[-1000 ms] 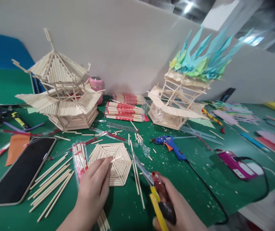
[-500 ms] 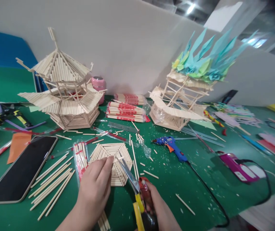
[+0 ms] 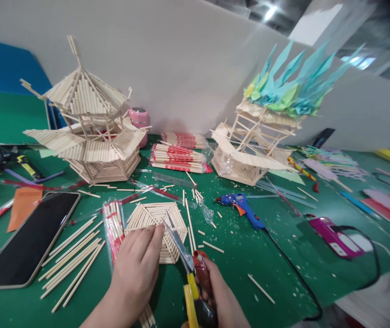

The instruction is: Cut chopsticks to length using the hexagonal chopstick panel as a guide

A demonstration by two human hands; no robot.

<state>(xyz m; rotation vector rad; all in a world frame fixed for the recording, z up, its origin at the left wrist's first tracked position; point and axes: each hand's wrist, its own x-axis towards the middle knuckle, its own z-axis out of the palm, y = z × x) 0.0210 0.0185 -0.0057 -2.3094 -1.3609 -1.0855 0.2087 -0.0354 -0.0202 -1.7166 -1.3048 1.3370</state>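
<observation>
Our left hand (image 3: 135, 269) pinches what seems a short stick at the nearly filled hexagon panel (image 3: 147, 216); our right hand (image 3: 220, 298) clasps scissors (image 3: 178, 242) (blades parted), cut not yet made.

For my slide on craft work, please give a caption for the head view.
Left hand rests on a hexagonal stick panel; right hand holds scissors beside the left fingertips.
</observation>
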